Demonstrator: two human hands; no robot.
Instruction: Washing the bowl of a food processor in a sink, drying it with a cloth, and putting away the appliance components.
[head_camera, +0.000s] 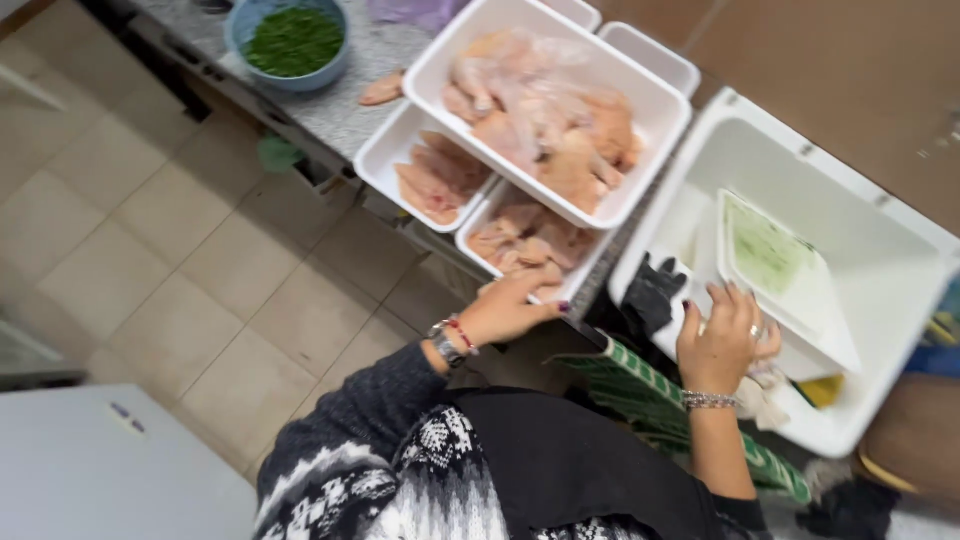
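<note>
Two hands are at work below my view, and I start with the biggest thing out here: the deep white bin (880, 250) at the right, tilted, with a smaller white tray (800, 300) smeared green lying inside it. My right hand (722, 345) rests on the bin's near rim just beside that smeared tray, fingers loosely spread and curled over the edge, a ring and a bracelet showing; I cannot tell whether it grips the tray or only touches it. A black glove (652, 290) hangs over the rim just left of that hand. Far and to the left of the bin, on the speckled grey counter (330, 110), sits a large white tray of raw chicken (545, 110) under clear film, stacked across two smaller ones: a left tray of fillets (425, 175) and a near tray of chicken pieces (528, 243). My left hand (510, 310) lies at the near edge of that near tray, fingers held together and bent onto its rim, watch on the wrist. A blue bowl of chopped greens (290, 45) stands at the far left of the counter. A green-and-white striped cloth (660, 400) lies between my two arms.
</note>
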